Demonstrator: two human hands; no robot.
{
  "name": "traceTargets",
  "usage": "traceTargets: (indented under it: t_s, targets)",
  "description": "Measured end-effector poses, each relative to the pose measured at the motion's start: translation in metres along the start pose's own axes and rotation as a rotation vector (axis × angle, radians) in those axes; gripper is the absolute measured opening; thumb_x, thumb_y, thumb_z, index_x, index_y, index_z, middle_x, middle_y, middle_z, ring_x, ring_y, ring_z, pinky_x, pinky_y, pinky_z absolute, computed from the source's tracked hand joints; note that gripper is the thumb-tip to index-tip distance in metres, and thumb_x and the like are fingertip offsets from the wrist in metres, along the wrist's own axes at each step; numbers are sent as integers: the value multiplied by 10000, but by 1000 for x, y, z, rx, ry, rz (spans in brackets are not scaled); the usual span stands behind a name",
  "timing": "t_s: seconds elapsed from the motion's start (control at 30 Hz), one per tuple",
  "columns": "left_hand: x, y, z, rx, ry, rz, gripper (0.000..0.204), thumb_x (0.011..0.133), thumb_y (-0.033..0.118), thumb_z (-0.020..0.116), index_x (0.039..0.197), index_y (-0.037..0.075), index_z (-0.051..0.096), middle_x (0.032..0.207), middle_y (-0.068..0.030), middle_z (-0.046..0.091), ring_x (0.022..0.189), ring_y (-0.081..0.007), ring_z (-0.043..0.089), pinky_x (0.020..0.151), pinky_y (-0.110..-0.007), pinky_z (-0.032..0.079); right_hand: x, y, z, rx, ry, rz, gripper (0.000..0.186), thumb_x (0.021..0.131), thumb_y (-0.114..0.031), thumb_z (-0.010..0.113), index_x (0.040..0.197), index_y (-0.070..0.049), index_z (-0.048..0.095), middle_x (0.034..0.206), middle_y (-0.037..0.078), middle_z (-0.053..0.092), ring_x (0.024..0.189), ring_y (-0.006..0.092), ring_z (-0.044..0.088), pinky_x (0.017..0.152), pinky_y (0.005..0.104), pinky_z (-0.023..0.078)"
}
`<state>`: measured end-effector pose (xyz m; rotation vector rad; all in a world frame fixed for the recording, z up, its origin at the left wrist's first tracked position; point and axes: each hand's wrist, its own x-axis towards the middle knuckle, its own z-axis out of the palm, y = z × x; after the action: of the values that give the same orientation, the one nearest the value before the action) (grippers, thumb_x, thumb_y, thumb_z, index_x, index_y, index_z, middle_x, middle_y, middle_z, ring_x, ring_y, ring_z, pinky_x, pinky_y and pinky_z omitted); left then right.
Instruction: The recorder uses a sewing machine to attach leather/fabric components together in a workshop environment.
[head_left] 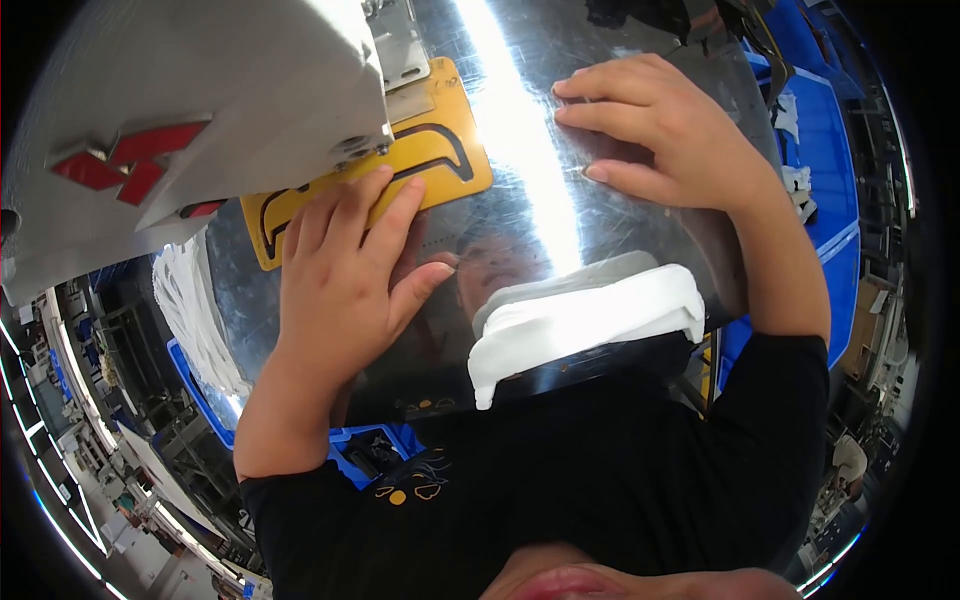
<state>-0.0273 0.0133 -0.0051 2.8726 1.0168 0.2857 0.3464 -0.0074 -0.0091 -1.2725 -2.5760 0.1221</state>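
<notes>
My left hand [340,270] lies with its fingers stretched out on a yellow flat template [455,125]. A dark-edged slot with hooked ends is cut through the template, and part of it is hidden beneath the grey machine head [260,90]. To the right, my right hand [665,125] is at the shiny metal tabletop [640,225], fingers apart and nothing in them. Closer to my body, white fabric pieces [590,318] with hooked ends lie overlapping at the table's front edge, touched by neither hand.
A bundle of white strips [190,310] hangs over the table's left side. Blue bins [835,180] with white pieces stand along the right, and another blue bin [400,440] shows below the front edge. A dark object [640,12] sits at the far edge.
</notes>
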Motion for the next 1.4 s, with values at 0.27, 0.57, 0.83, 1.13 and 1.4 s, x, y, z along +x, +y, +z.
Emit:
traceTargets:
  t_s: [0.27, 0.57, 0.83, 1.13, 1.4]
  targets:
    - [-1, 0, 1, -28, 5, -18, 641, 1002, 546, 701, 1451, 89, 677, 1466, -162, 607, 1322, -417, 578, 1137, -524, 457, 1, -2, -1, 25, 30, -22, 321, 960, -279, 790, 1230, -108, 760, 1387, 112, 730, 1311, 312, 657, 1173, 483, 460]
    - [-1, -4, 1, -15, 35, -35, 637, 991, 531, 720, 1441, 82, 682, 1413, -162, 617, 1295, -415, 580, 1133, -526, 454, 3, -2, 1, 12, 41, -18, 292, 970, -267, 779, 1210, -103, 759, 1370, 104, 741, 1297, 306, 662, 1154, 482, 470]
    - [-1, -3, 0, -23, 48, -24, 638, 974, 501, 753, 1440, 71, 680, 1412, -169, 617, 1300, -413, 576, 1134, -525, 451, 3, -1, 0, 5, 49, -18, 261, 964, -245, 773, 1173, -89, 768, 1332, 105, 752, 1270, 304, 673, 1136, 469, 485]
    - [-1, -2, 2, -41, 80, -11, 616, 960, 493, 765, 1401, 67, 704, 1373, -155, 650, 1249, -390, 625, 1093, -507, 485, 2, 1, 1, 26, 171, 16, 217, 942, -222, 804, 1105, -80, 790, 1230, 84, 774, 1138, 282, 706, 1012, 422, 550]
    - [2, -2, 4, -87, 82, -23, 587, 957, 481, 769, 1347, 44, 739, 1343, -156, 684, 1219, -379, 652, 1065, -487, 507, 5, 5, 1, -65, 239, 51, 227, 916, -266, 848, 1046, -88, 793, 1164, 53, 780, 1094, 268, 717, 980, 397, 557]
